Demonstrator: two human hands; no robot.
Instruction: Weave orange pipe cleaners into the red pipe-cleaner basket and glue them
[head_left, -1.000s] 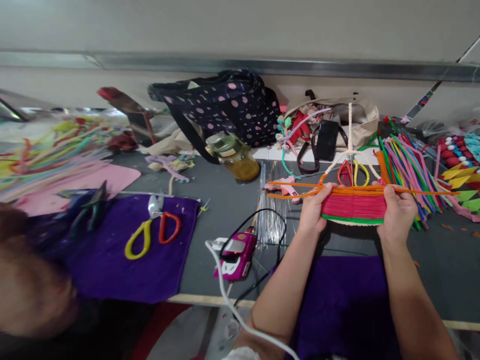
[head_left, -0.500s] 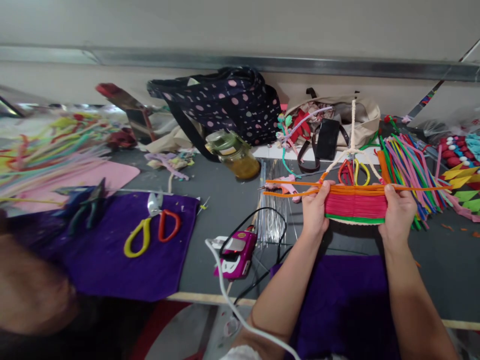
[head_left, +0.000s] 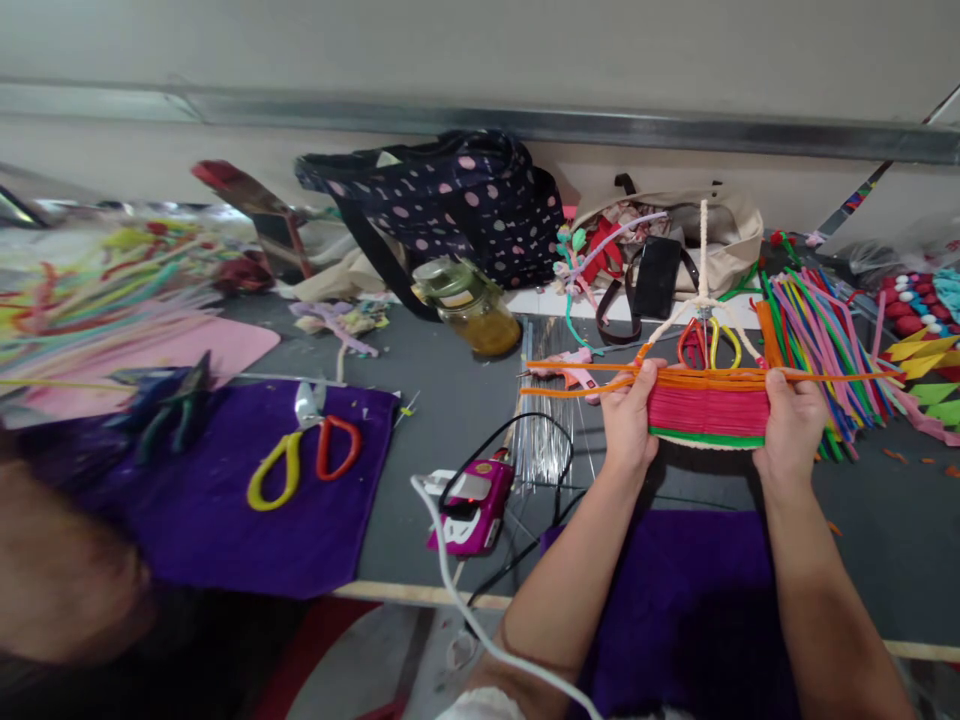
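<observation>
My left hand [head_left: 630, 412] and my right hand [head_left: 790, 420] grip the two ends of a panel [head_left: 709, 408] made of stacked strips that look like pipe cleaners. Pink rows fill its middle, with a green row and a cream edge along the bottom. Orange strips [head_left: 559, 367] run across the top and stick out past both hands, pressed under my thumbs. Cream cord arms [head_left: 703, 260], joined in an upturned Y, rise above the panel. Behind it lie scissors [head_left: 724, 345] with red and yellow handles.
Colourful pipe cleaners [head_left: 817, 350] lie at right, thin wires [head_left: 544, 450] left of the panel. A magenta device [head_left: 480, 510] with cables sits near the edge. Jar [head_left: 469, 310], polka-dot bag [head_left: 457, 210] and phone [head_left: 656, 278] stand behind. Scissors [head_left: 304, 450] and pliers [head_left: 184, 410] rest on purple cloth [head_left: 247, 550], near another person's blurred arm [head_left: 67, 560].
Both hands have shifted very slightly left with the panel, keeping the same grip. Otherwise the bench looks the same.
</observation>
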